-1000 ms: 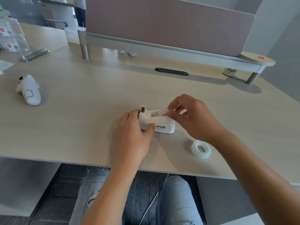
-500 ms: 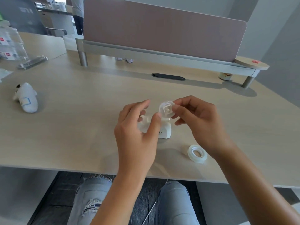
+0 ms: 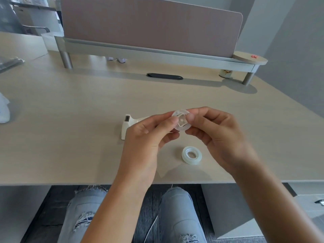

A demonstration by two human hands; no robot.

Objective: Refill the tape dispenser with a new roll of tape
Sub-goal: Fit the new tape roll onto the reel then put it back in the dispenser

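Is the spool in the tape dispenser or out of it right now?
Out. Both hands, left hand and right hand, hold the spool in the air above the tape dispenser, which sits on the desk.

A pale wood-grain counter (image 3: 70,128) filled the view. At 12 o'clock a mauve partition screen (image 3: 150,23) stood on a grey rail carried by round metal legs (image 3: 66,59). Just below the rail, a dark oval cable slot (image 3: 164,76) sat flush in the counter. At 2 o'clock a round wooden shelf end (image 3: 249,57) bore small red items (image 3: 253,56), with a small patterned cup (image 3: 225,73) under it. At 9 o'clock a white object (image 3: 3,111) lay cut off by the edge. At 6 o'clock, ripped pale jeans (image 3: 178,214) showed over dark flooring.
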